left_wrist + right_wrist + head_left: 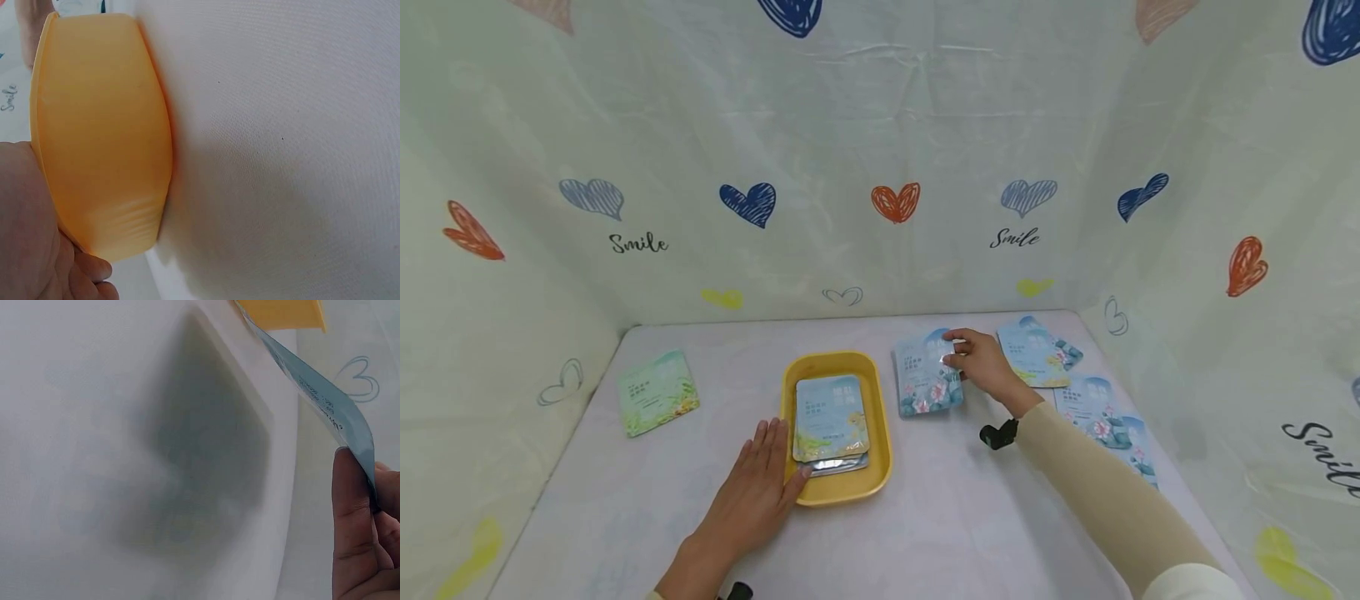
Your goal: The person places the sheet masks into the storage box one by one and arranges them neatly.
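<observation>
In the head view my right hand (pixel 981 362) pinches a flat blue face-mask sachet (pixel 927 379) printed with pink flowers, at its right edge. The right wrist view shows this sachet (pixel 331 400) edge-on between thumb and fingers, raised above the table with a shadow below. My left hand (pixel 748 487) lies with straight fingers against the left rim of a yellow tray (pixel 883 454); its thumb reaches over the near part of the rim. Inside the tray lies a light blue sachet (pixel 831 417) with a yellowish print, on top of a silver-backed sachet (pixel 838 465).
A green sachet (pixel 658 392) lies at the left of the white table (pixel 925 533). On the right, several blue sachets overlap, among them a yellow-printed one (pixel 1030 354) and a pink-flowered one (pixel 1090 404). Heart-printed cloth (pixel 820 125) walls the table's back and sides.
</observation>
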The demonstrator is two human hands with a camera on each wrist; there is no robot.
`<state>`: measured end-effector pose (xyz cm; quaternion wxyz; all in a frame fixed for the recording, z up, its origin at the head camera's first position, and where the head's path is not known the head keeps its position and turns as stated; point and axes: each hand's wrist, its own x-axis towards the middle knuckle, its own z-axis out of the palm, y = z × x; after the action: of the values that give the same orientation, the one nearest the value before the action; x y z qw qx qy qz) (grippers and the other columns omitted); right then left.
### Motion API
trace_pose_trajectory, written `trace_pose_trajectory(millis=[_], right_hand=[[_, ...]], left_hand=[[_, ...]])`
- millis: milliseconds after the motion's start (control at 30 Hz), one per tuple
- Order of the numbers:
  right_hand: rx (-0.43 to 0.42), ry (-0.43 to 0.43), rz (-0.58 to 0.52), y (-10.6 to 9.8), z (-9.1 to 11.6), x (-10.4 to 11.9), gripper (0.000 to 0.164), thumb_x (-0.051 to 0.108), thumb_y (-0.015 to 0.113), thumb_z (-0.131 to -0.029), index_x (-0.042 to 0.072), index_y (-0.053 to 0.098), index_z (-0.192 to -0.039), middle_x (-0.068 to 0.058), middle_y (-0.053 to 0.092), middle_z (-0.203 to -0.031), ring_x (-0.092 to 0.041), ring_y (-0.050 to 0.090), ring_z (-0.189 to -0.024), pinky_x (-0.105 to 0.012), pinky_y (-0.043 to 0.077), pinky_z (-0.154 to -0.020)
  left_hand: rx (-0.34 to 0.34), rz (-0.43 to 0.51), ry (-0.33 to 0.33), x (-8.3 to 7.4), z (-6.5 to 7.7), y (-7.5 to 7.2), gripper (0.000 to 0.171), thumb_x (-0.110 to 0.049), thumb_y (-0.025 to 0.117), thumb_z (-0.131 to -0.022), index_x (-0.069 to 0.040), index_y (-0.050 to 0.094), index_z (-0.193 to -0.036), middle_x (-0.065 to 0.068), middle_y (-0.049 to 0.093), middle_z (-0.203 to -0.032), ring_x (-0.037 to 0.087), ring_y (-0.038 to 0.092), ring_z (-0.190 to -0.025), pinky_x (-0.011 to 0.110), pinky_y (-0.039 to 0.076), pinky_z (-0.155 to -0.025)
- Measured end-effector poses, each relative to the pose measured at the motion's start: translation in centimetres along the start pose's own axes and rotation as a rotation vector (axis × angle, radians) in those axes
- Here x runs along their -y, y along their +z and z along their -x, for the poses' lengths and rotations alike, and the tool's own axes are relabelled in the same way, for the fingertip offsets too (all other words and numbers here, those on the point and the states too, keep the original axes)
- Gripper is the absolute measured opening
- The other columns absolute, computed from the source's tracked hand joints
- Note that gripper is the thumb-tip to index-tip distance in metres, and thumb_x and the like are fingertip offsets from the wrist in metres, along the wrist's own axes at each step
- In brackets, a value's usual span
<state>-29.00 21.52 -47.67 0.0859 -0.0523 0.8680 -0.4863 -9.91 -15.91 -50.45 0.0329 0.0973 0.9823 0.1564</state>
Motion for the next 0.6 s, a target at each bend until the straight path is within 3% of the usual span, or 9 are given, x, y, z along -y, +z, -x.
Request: trace_pose_trajectory(millis=[133,400,600], right_hand=[[-0.001,-0.021,-0.031,-0.5,0.2,0.7,0.045,0.012,0.072,-0.101,0.010,0.061,-0.145,-0.024,0.060,-0.145,-0.035,0.068,-0.121,-0.036,0.064,-0.078],[-0.006,-0.060,-0.066,-1.1,0.7,2.5,0.045,0.008,0.070,-0.102,0.008,0.060,-0.146,-0.023,0.064,-0.138,-0.026,0.070,-0.101,-0.031,0.062,-0.074],[0.004,-0.083,-0.097,-1.1,1.1,3.5,0.046,0.009,0.069,-0.102,0.007,0.059,-0.147,-0.023,0.063,-0.142,-0.020,0.071,-0.097,-0.028,0.061,-0.072]], left_hand=[[-0.006,-0.006,0.004,-0.1,0.0,0.0,0.087,-0.049,0.051,-0.110,0.008,0.015,-0.165,0.029,0.024,-0.171,0.044,0.017,-0.161,0.062,0.024,-0.128],[-0.031,-0.002,0.025,-0.1,0.0,0.0,0.086,-0.049,0.051,-0.109,0.009,0.019,-0.164,0.030,0.024,-0.171,0.045,0.019,-0.161,0.063,0.026,-0.127],[-0.037,-0.026,0.029,0.0,0.0,-0.1,0.087,-0.049,0.053,-0.109,0.009,0.020,-0.164,0.030,0.023,-0.171,0.045,0.019,-0.161,0.063,0.026,-0.127]])
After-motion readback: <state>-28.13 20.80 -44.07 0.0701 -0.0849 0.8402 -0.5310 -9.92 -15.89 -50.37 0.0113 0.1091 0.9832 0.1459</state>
